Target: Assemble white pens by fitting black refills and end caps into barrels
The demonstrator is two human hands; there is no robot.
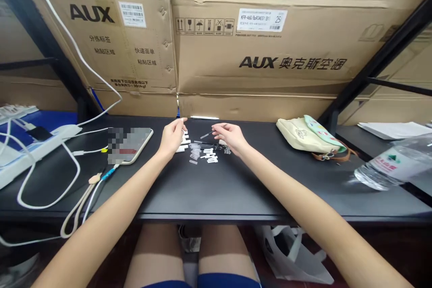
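Observation:
My right hand (231, 138) pinches a thin dark stick with a clear, flat-looking end (205, 135), held above the desk and pointing left. My left hand (173, 136) is closed, thumb and fingertips together; whatever it holds, if anything, is too small to make out. Beside the left hand lie several small white cylinders (182, 148), partly hidden by it. Between the hands is a loose pile of small parts: clear pieces (194, 153), short white pieces (209, 155) and thin dark sticks (212, 145). More small pieces are partly covered by my right hand.
A phone (138, 146) with a cable lies left, near a white power strip (43, 148) and looping cords. On the right are a cream pouch (297, 135) and a water bottle (391, 166) lying down. Large cardboard boxes (209, 63) stand behind the black desk (209, 193).

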